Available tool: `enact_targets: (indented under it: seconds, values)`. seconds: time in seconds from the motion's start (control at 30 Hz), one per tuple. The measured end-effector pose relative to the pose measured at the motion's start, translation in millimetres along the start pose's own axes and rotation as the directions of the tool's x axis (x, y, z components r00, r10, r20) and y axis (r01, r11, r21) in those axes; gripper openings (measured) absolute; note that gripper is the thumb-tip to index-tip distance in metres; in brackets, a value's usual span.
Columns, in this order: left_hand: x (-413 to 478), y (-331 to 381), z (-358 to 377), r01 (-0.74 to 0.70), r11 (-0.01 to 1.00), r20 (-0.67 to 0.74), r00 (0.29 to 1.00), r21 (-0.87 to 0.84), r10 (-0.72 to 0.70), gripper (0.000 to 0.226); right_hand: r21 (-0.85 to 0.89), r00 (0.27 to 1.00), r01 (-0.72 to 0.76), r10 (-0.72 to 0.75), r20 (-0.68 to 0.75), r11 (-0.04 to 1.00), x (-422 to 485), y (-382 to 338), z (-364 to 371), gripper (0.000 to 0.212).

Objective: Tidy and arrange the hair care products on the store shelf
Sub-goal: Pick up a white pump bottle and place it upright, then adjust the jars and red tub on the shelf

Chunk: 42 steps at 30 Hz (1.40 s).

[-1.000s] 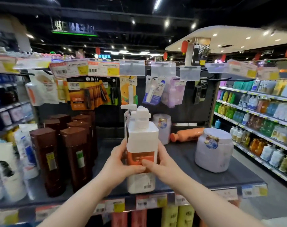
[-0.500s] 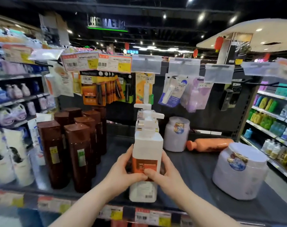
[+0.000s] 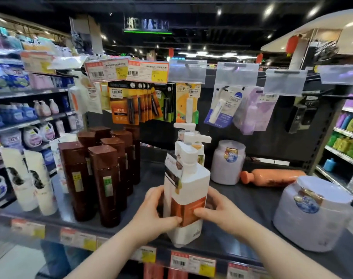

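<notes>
Pump bottle [image 3: 188, 190], label hidden by hands

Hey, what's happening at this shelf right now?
A person is tidying a store shelf of hair care products. Both hands, left hand and right hand, grip a white pump bottle with an orange label, standing near the front edge. A second pump bottle stands behind it. Brown bottles stand grouped to the left; an orange bottle lies on its side at the back right, between two pale round tubs.

Pump bottle [image 3: 188, 190] smooth white plastic; brown bottles [image 3: 95, 178] glossy; shelf [image 3: 242, 198] matt.
</notes>
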<state>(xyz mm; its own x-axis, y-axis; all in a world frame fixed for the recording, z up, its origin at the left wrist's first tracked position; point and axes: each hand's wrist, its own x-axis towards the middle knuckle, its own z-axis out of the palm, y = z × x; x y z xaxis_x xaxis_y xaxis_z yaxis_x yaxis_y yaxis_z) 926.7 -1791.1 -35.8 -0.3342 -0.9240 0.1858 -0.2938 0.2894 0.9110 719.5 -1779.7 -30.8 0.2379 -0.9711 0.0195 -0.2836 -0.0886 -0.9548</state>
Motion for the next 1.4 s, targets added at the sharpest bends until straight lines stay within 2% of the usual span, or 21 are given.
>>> enact_targets:
  seconds: [0.07,0.13,0.2,0.27,0.37,0.43,0.5,0.6,0.7,0.77,0.8,0.87,0.93,1.07,1.17,1.23,1.27,1.33,1.4]
  values:
    - [-4.7,-3.0,6.0,0.016,1.0,-0.102,0.995,-0.023,-0.019,0.061,0.048,0.999,-0.002,0.004,-0.046,0.999,-4.1,5.1,-2.0,0.061]
    - [-9.8,-2.7,15.9,0.022,0.998,-0.226,0.974,-0.054,-0.033,0.055,0.061,0.994,0.022,-0.016,-0.108,0.998,-9.4,7.3,3.2,0.077]
    - [-11.8,0.6,23.3,0.003,1.0,-0.288,0.958,-0.015,-0.007,0.055,-0.027,0.992,0.034,-0.037,-0.125,0.999,-11.6,5.7,13.0,0.096]
    - [-8.3,1.9,21.6,-0.008,1.0,-0.238,0.971,0.012,0.011,0.061,-0.137,0.985,0.032,-0.055,-0.165,0.99,-10.5,1.7,19.2,0.101]
    - [1.6,1.2,8.9,0.047,0.999,0.031,0.998,-0.024,-0.046,0.071,-0.153,0.985,0.024,-0.05,-0.167,0.988,-4.3,-3.0,18.1,0.085]
    - [5.2,-1.0,5.5,0.048,0.999,0.137,0.99,-0.022,-0.045,0.076,-0.154,0.989,0.041,-0.062,-0.136,0.987,-2.6,-4.2,14.5,0.074]
    - [6.5,-4.8,5.1,0.04,0.999,0.128,0.991,-0.012,-0.038,0.08,-0.163,0.989,0.059,-0.079,-0.124,0.985,-1.1,-4.4,11.5,0.069]
    - [7.7,-10.9,3.3,0.051,0.999,0.101,0.994,-0.002,-0.051,0.09,-0.163,0.995,0.03,-0.045,-0.086,0.986,0.8,-4.5,8.1,0.08]
    - [9.8,-14.9,-0.8,0.085,0.996,0.108,0.99,0.038,-0.089,0.107,-0.167,0.999,0.001,-0.009,-0.047,0.986,3.0,3.6,1.2,0.108]
    - [11.1,-13.6,-1.7,0.099,0.995,0.162,0.982,0.008,-0.099,0.1,-0.203,0.999,-0.04,0.04,-0.005,0.978,6.3,9.8,-4.0,0.133]
    - [12.0,-12.8,-1.9,0.107,0.994,0.194,0.976,-0.018,-0.102,0.089,-0.215,0.997,-0.056,0.064,0.03,0.975,7.6,10.8,-4.6,0.138]
    - [12.5,-9.5,-2.4,0.111,0.993,0.236,0.967,-0.034,-0.1,0.071,-0.182,0.99,-0.063,0.084,0.113,0.981,9.4,11.8,-2.7,0.135]
    - [13.7,-8.2,-3.1,0.1,0.993,0.216,0.973,-0.064,-0.084,0.066,-0.121,0.985,-0.061,0.079,0.151,0.991,9.3,11.1,3.1,0.127]
    - [15.1,-9.8,-4.6,0.12,0.984,0.196,0.976,-0.13,-0.093,0.076,-0.056,0.991,-0.059,0.065,0.116,0.997,8.1,10.9,10.6,0.125]
    - [14.6,-7.5,-4.9,0.16,0.979,0.21,0.969,-0.126,-0.131,0.101,-0.086,0.994,-0.063,0.071,0.089,0.994,1.5,2.3,10.4,0.119]
    - [12.2,-2.2,-5.6,0.141,0.984,0.154,0.98,-0.107,-0.123,0.125,-0.133,0.996,-0.044,0.054,0.073,0.99,-9.2,-12.2,3.6,0.104]
    - [10.5,2.1,-4.5,0.11,0.988,0.081,0.992,-0.104,-0.102,0.131,-0.157,0.997,-0.037,0.046,0.056,0.987,-15.9,-19.3,-2.8,0.098]
    - [5.7,16.2,0.5,-0.019,0.997,-0.157,0.988,-0.08,0.006,0.119,-0.209,1.0,-0.021,0.016,-0.024,0.978,-28.6,-28.4,-21.0,0.095]
    - [-1.2,36.6,8.0,-0.171,0.982,-0.388,0.902,0.077,0.188,0.101,-0.264,0.989,-0.002,-0.038,-0.146,0.965,-41.2,-35.2,-42.8,0.089]
